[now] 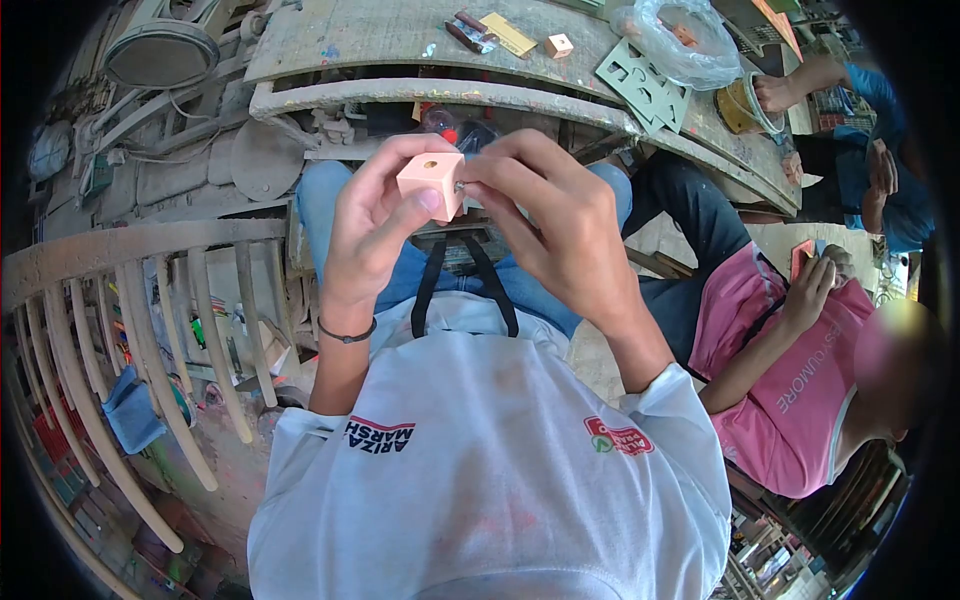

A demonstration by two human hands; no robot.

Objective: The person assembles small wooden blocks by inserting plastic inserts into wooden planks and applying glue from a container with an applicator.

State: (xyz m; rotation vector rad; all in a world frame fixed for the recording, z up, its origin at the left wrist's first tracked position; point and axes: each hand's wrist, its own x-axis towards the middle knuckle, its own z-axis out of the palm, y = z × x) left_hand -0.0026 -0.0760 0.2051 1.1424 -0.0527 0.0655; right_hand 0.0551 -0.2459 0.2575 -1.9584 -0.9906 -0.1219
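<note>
A pale peach cube (428,176) with a round hole in its top face sits in my left hand (368,240). My left thumb presses its near face and the fingers wrap its far side. My right hand (565,205) is at the cube's right face, thumb and fingertips pinched together there. A tiny dark, metallic-looking bit (459,186) shows between the right fingertips and that face; its kind is too small to tell. Both hands are above my lap, just short of the bench edge.
On the worn bench (370,45) lie another peach cube (558,45), dark handled tools (468,35), a yellow card (509,33), a grey-green stencil plate (640,85) and a plastic bag (690,55). A person in pink (775,360) sits at right; another person's hand (775,94) reaches a yellowish pail (738,108).
</note>
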